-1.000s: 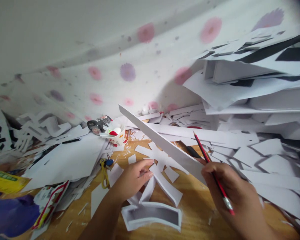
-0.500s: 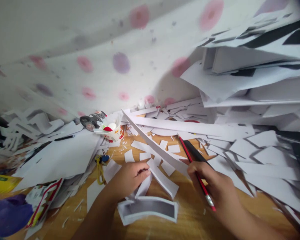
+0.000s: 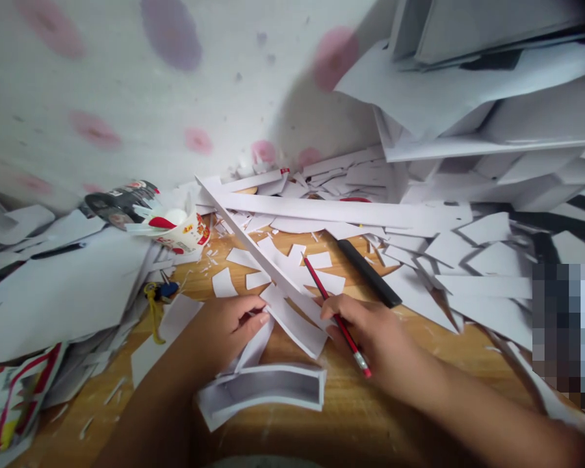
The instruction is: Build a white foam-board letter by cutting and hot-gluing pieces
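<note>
My right hand (image 3: pixel 370 335) is closed on a red pencil (image 3: pixel 332 312) and also pinches the near end of a long white strip (image 3: pixel 246 234) that slants up to the left. My left hand (image 3: pixel 224 328) lies on a white cut-out shape (image 3: pixel 292 322) on the wooden table (image 3: pixel 409 416), its fingers curled and pressing the piece down. Just below both hands sits a curved white channel piece (image 3: pixel 263 390) with raised edges.
White offcuts (image 3: pixel 472 266) litter the table at the right, under tall stacked white boards (image 3: pixel 492 123). A black marker (image 3: pixel 368 281) lies beyond my right hand. A paper cup (image 3: pixel 182 234), tape rolls (image 3: pixel 119 201) and large white sheets (image 3: pixel 53 292) sit left. A yellow-handled tool (image 3: pixel 153 309) lies near.
The camera tipped down and closer. My right hand moved left and lowered the long strip toward the cut-out; the left hand stayed on the shape.
</note>
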`<state>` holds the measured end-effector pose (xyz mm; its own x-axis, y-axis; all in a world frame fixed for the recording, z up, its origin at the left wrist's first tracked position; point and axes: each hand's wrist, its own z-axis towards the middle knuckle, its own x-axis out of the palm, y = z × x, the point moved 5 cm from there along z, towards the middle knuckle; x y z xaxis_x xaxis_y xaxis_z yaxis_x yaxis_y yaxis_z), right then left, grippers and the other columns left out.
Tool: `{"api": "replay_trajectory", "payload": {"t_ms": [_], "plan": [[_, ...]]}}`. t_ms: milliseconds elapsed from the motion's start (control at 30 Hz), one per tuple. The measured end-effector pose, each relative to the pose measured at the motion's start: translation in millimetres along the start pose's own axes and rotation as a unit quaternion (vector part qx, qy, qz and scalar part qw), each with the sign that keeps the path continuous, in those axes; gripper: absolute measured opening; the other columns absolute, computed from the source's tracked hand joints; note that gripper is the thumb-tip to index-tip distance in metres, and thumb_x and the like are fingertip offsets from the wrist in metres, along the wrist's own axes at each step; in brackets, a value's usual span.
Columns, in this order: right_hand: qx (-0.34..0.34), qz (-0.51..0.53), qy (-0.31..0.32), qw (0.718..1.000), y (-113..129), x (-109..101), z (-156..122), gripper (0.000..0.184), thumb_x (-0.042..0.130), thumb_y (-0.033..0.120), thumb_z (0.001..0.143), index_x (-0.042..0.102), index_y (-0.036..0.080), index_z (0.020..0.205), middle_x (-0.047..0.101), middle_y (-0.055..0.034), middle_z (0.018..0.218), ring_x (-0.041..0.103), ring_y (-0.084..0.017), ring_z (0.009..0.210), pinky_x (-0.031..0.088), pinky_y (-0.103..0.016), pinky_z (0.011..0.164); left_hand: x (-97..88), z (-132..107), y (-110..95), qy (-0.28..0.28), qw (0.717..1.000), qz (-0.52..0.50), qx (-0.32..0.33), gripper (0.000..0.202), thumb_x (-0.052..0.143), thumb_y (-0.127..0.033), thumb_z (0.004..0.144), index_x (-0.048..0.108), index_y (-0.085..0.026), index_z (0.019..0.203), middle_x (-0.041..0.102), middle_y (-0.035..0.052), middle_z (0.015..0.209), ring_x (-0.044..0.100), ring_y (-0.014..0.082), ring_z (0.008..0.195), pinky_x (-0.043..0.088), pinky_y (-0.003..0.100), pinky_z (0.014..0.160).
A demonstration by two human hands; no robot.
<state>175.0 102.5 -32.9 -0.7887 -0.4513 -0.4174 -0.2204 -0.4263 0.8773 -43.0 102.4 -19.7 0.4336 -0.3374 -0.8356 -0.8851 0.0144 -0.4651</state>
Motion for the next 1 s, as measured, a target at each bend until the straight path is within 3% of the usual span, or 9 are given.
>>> {"api": "replay_trajectory", "payload": {"t_ms": [233,400,567,733,1000], "plan": [[-0.007,-0.022,0.017,1.0,0.3,2.8,1.1,0.033,0.054,-0.001,0.069,0.049,0.022,0.091,0.058,0.0044,0.075,0.05,-0.01,0.063,0.036,-0.018,0.057,1.8,0.1,10.7,-0.042,0.998,-0.049,-0.01,0.035,0.05,-0.048,0.089,0.067,-0.028,0.111,0.073,0.0034,0.11,0.068,0.024,0.097,0.053,0.035,0.083],[0.003,-0.013,0.04,0.999,-1.8,5.1,1.7,0.038,0.053,-0.005,0.064,0.049,0.022,0.092,0.061,0.0023,0.081,0.054,-0.011,0.068,0.038,-0.02,0.06,-0.8,-2.6,10.0,-0.085,0.993,-0.078,0.026,0.049,0.052,-0.045,0.09,0.049,-0.031,0.136,0.062,0.0053,0.133,0.065,0.0238,0.109,0.053,0.038,0.093],[0.021,0.011,0.06,0.998,-3.5,9.6,-0.1,0.036,0.054,-0.005,0.069,0.051,0.023,0.091,0.063,0.0012,0.083,0.056,-0.013,0.07,0.042,-0.021,0.062,-0.3,-2.4,7.4,-0.09,0.994,-0.029,0.05,0.05,0.051,-0.043,0.091,0.044,-0.037,0.14,0.061,0.0029,0.134,0.065,0.0236,0.111,0.053,0.04,0.094],[0.019,0.02,0.077,0.997,-1.1,10.8,1.0,0.027,0.058,0.001,0.074,0.053,0.023,0.089,0.063,0.0003,0.083,0.056,-0.013,0.069,0.043,-0.022,0.062,-1.9,0.0,3.3,-0.088,0.994,0.027,0.065,0.046,0.049,-0.041,0.093,0.049,-0.034,0.138,0.062,0.0033,0.133,0.061,0.0244,0.117,0.049,0.042,0.102],[0.05,0.071,0.138,0.987,-14.3,4.4,6.3,0.029,0.065,0.007,0.074,0.055,0.021,0.098,0.062,0.003,0.087,0.056,-0.01,0.071,0.043,-0.02,0.064,-4.7,-1.1,3.3,-0.091,0.992,0.069,0.055,0.048,0.048,-0.044,0.092,0.046,-0.034,0.14,0.059,0.0003,0.137,0.06,0.0238,0.121,0.046,0.041,0.106]]}}
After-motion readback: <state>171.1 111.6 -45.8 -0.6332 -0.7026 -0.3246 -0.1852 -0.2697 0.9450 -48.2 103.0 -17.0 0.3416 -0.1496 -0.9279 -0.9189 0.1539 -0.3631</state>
